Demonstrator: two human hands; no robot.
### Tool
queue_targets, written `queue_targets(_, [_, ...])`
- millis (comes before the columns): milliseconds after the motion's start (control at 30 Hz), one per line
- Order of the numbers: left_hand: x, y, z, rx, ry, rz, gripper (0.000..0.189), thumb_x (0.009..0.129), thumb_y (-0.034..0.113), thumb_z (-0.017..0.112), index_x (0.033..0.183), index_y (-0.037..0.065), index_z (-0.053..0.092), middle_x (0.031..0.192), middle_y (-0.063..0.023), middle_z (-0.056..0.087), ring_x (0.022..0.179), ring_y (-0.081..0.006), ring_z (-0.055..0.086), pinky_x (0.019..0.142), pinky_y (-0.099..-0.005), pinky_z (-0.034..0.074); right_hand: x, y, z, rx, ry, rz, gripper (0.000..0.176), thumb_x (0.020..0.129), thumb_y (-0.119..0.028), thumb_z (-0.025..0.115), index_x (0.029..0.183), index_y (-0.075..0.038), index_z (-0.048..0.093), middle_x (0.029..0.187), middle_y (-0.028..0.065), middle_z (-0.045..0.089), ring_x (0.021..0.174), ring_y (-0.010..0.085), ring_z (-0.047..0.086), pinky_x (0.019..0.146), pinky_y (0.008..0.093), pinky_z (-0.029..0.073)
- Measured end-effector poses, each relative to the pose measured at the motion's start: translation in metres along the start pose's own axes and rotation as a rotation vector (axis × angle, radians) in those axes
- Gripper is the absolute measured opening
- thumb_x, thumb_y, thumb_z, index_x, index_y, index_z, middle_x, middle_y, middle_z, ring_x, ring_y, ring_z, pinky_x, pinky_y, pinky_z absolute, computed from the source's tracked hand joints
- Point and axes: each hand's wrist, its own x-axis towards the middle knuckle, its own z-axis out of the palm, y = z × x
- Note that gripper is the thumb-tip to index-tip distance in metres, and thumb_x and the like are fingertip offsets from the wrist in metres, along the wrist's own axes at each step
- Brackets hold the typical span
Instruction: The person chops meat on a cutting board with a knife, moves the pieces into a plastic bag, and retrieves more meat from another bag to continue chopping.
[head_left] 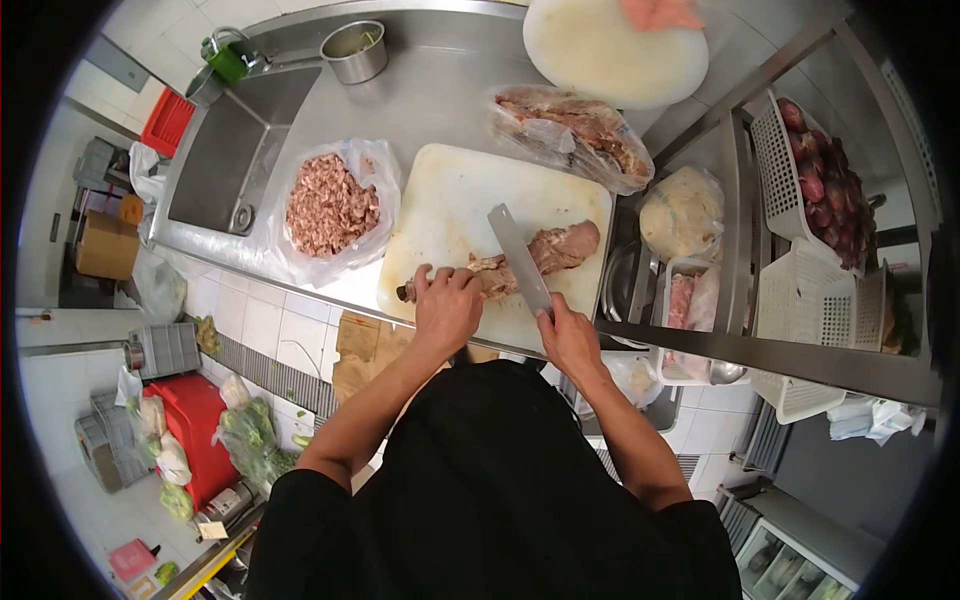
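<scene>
One cleaver [520,258] clamped in the right hand [568,335] fingers, blade just ahead of them, crossing one meat strip [548,250] pinned beneath the left hand [447,305] curled fingers.

Bright even overhead light, fisheye warp, dark vignetted corners, mild glare.

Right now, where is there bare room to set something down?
Bare: the upper left of the board, between the diced-meat bag and the cleaver; and the counter between the bowl, the sink and the meat bag. Crowded: near edge, left hand on meat, right hand on cleaver.
</scene>
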Motion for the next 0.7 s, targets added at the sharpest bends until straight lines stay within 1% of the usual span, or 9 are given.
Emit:
queue_targets(33, [0.002,0.000,-0.006,0.051,-0.121,-0.044,0.045,0.080,0.022,0.077,0.123,0.016,0.069,0.124,-0.0079,0.065,0.120,-0.0286,0.059,0.109,-0.0550,0.036,-0.004,0.005,0.003,-0.009,-0.011,0.000,0.026,0.103,-0.024,0.053,0.116,-0.002,0.055,0.083,0.0271,0.071,0.080,0.0475,0.069,0.073,0.0579,0.052])
queue_targets(133, [0.008,-0.008,-0.018,0.079,-0.072,-0.128,0.049,0.079,0.026,0.078,0.126,0.017,0.066,0.123,-0.0079,0.067,0.119,-0.0307,0.061,0.107,-0.0539,0.040,-0.015,0.008,0.004,-0.049,-0.029,-0.006,0.023,0.103,-0.023,0.053,0.113,-0.002,0.053,0.083,0.0274,0.071,0.079,0.0480,0.068,0.073,0.0590,0.051])
queue_targets(167, [0.014,-0.016,-0.024,-0.066,-0.347,-0.212,0.054,0.077,0.027,0.080,0.127,0.017,0.064,0.119,-0.0083,0.069,0.115,-0.0324,0.064,0.101,-0.0506,0.047,-0.019,0.003,-0.001,-0.043,-0.028,0.008,0.025,0.103,-0.024,0.054,0.112,-0.001,0.054,0.081,0.0265,0.070,0.079,0.0481,0.068,0.072,0.0587,0.050])
queue_targets(300, [0.007,-0.025,-0.013,-0.106,-0.384,-0.207,0.053,0.077,0.026,0.079,0.127,0.018,0.065,0.116,-0.0087,0.070,0.113,-0.0320,0.065,0.095,-0.0469,0.052,-0.034,-0.036,-0.038,-0.092,-0.059,0.044,0.027,0.102,-0.025,0.054,0.112,0.000,0.055,0.079,0.0266,0.069,0.078,0.0490,0.067,0.071,0.0589,0.050])
queue_targets(367, [0.003,-0.025,-0.011,-0.095,-0.321,-0.165,0.053,0.077,0.024,0.078,0.127,0.016,0.065,0.114,-0.0098,0.070,0.109,-0.0329,0.066,0.092,-0.0458,0.054,-0.021,-0.031,-0.022,-0.137,-0.066,0.023,0.024,0.101,-0.022,0.053,0.111,0.000,0.054,0.081,0.0275,0.070,0.079,0.0491,0.069,0.072,0.0587,0.052])
queue_targets(433, [0.002,-0.020,-0.011,-0.110,-0.378,-0.172,0.052,0.077,0.022,0.076,0.127,0.015,0.065,0.112,-0.0109,0.070,0.107,-0.0335,0.067,0.090,-0.0456,0.055,-0.007,-0.025,0.001,-0.178,-0.068,0.033,0.022,0.100,-0.019,0.052,0.111,0.000,0.053,0.082,0.0284,0.071,0.080,0.0492,0.070,0.074,0.0585,0.054])
queue_targets(500, [0.012,-0.025,-0.010,-0.110,-0.397,-0.198,0.051,0.077,0.020,0.075,0.127,0.013,0.065,0.110,-0.0119,0.070,0.105,-0.0341,0.067,0.089,-0.0453,0.056,0.035,-0.032,0.014,-0.163,-0.071,0.020,0.022,0.099,-0.017,0.051,0.110,0.002,0.054,0.084,0.0294,0.071,0.081,0.0488,0.070,0.074,0.0598,0.054])
queue_targets(600, [0.020,-0.035,-0.008,-0.152,-0.323,-0.242,0.044,0.078,0.016,0.071,0.120,0.010,0.067,0.106,-0.0152,0.070,0.101,-0.0365,0.068,0.086,-0.0467,0.056,0.054,-0.044,0.009,-0.176,-0.081,-0.004,0.023,0.098,-0.016,0.052,0.111,0.002,0.055,0.085,0.0294,0.071,0.082,0.0487,0.070,0.074,0.0603,0.054])
queue_targets(700, [0.024,-0.039,-0.009,-0.162,-0.360,-0.251,0.035,0.078,0.014,0.068,0.113,0.008,0.067,0.102,-0.0174,0.070,0.099,-0.0379,0.069,0.086,-0.0486,0.055,0.061,-0.037,-0.002,-0.190,-0.061,-0.063,0.023,0.098,-0.018,0.053,0.110,0.001,0.056,0.084,0.0286,0.071,0.080,0.0487,0.070,0.074,0.0598,0.053])
